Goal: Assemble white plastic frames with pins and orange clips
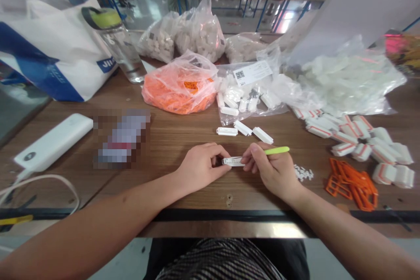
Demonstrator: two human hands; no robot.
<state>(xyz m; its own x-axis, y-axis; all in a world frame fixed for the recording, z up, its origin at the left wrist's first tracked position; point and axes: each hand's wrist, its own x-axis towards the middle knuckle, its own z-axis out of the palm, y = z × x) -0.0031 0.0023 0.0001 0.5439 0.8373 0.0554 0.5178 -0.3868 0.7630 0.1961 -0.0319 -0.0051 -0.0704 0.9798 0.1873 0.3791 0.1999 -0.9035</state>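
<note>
Head view:
- left hand (200, 168): fingers (218, 151) pinching white strip (233, 162)
- right hand (271, 170): fingers (252, 154) pinching green stick (277, 150), just beside the strip
- near edge (226, 229) of the surface lies below the strip
- white pegs (303, 173) sit right of the strip

Basically the left hand (200, 167) is pinching a small white plastic strip (233, 162) on the wooden tabletop (170, 140), while the right hand (271, 171) grips a lime-green stylus (277, 150) just beside it.

That little white plastic strip (233, 162) is lying sideways, pinched at one end by your left hand (200, 167), while your right hand (271, 173) grips a lime-green pen (277, 150) right up against it, tip hidden.
</note>
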